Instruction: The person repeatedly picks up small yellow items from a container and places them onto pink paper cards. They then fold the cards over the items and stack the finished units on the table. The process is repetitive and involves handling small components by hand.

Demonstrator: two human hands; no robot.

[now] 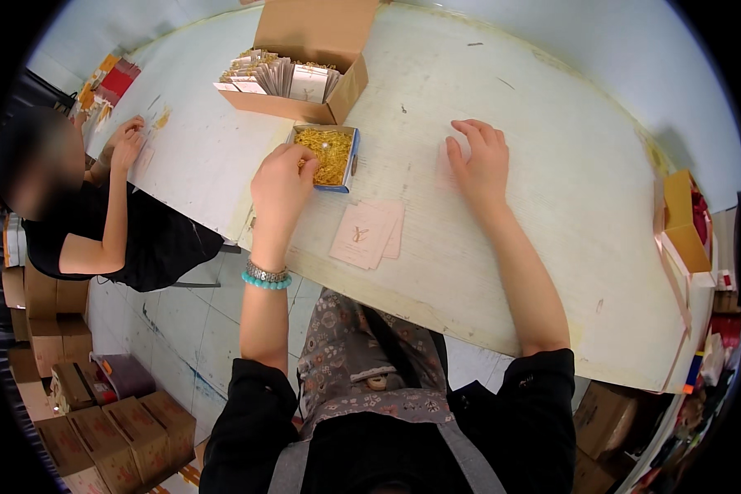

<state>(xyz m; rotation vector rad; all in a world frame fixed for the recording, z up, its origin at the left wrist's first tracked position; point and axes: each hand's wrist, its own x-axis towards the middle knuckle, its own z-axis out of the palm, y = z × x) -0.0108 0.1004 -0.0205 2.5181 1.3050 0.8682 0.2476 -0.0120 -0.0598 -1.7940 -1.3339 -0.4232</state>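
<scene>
My left hand [281, 185] reaches over the left side of a small blue-edged box [352, 160] filled with small gold pieces [331, 148]. Its thumb and fingers are pinched together, and whatever they hold is hidden. My right hand [482, 160] rests farther right on the table, thumb apart from the bent fingers. Beside that thumb lies a faint, pale pink patch [445, 170], perhaps a thin card. Between my forearms, pale pink cards [362, 235] with a gold emblem lie overlapping near the table edge.
An open cardboard box [350, 89] packed with upright cards stands behind the small box. At left, a person [82, 198] in black works at the same white table [543, 280]. A yellow-brown carton [685, 222] sits at far right. Stacked cartons [132, 445] are on the floor.
</scene>
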